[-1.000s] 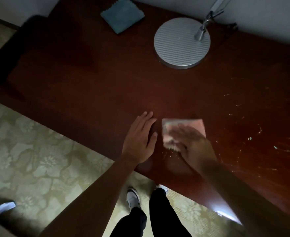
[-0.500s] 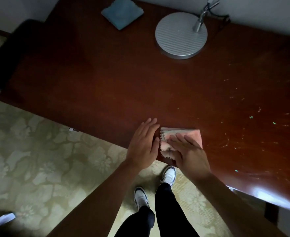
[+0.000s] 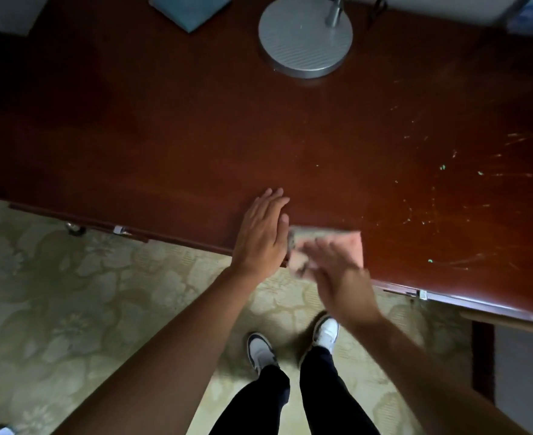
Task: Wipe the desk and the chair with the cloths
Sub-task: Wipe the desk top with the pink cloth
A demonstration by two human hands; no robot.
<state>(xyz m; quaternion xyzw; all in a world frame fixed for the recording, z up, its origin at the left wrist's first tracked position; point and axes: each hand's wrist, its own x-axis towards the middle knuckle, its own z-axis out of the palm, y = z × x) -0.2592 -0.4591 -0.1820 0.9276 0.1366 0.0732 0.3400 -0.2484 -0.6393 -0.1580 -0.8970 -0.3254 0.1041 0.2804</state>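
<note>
R hand [image 3: 337, 271] lies flat, fingers straight but blurred, pressing the pink cloth [image 3: 346, 243] on the desk [image 3: 196, 136] at its near edge, well in front of the lamp base [image 3: 305, 36]. L hand [image 3: 263, 230] rests open on the desk just beside the cloth, holding nothing. Blue cloth [image 3: 189, 9] sits left of the lamp base, unused. Risk: cloth partly overhangs the edge, so a stroke twd the person could slip it off. Chair not seen.

This looks like a room in a home, perhaps a bedroom or study, though the dim light makes it hard to be sure. A dark polished wooden desk [image 3: 196, 136] carries a lamp's round metal base [image 3: 305, 39], and pale floral-patterned flooring [image 3: 70, 293] lies below.
</note>
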